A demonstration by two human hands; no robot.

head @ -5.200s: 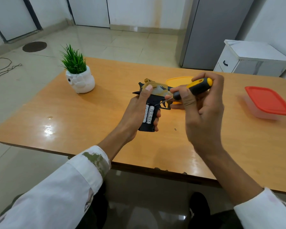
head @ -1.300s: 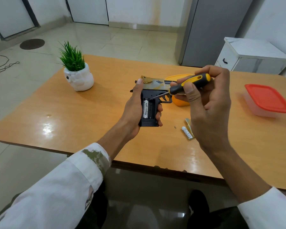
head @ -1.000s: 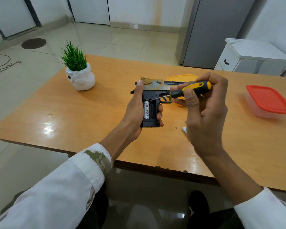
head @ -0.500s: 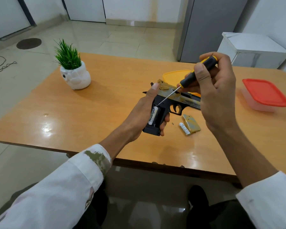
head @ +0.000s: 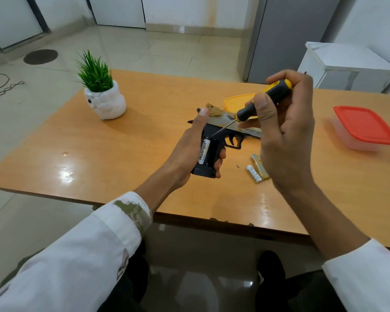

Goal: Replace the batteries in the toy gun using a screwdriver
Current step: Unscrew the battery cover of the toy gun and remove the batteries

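- We're sat at an orange-brown wooden table [head: 144, 131] with rounded corners and a glossy top that catches the light near our left side
- Pale floor tiles all around it, with a dark round cover [head: 40, 56] set in the floor far left and a loose cable [head: 0, 86] lying nearby
- Behind the table there's a tall grey cabinet [head: 286, 34] and a low white cabinet [head: 347, 66] to its right
- On the table: a little green plant in a white pot [head: 105, 102] far left, a yellow-lidded tub [head: 239, 101] behind the gun, and a red-lidded box [head: 365, 129] well off to the right
- The toy gun [head: 225, 131] is up off the table, held out in front of us with the barrel pointing right
- It has a black grip and frame with a worn gold-tan top, and the front end is hidden behind our right hand [head: 284, 136]
- The side of the grip is open towards us, with one white battery [head: 204, 153] sitting in the slot nearest our palm
- Our left hand [head: 187, 152] is wrapped round the grip, thumb up by the back of the slide
- Our right hand is curled round a black and yellow screwdriver [head: 263, 100], which slants down to the left
- Its tip is right at the top of the open compartment, though we can't tell if it's touching
- Down on the table near our right wrist are a loose battery [head: 254, 173], a gold cover piece [head: 260, 166] touching it, and a tiny screw [head: 238, 166] just left of them
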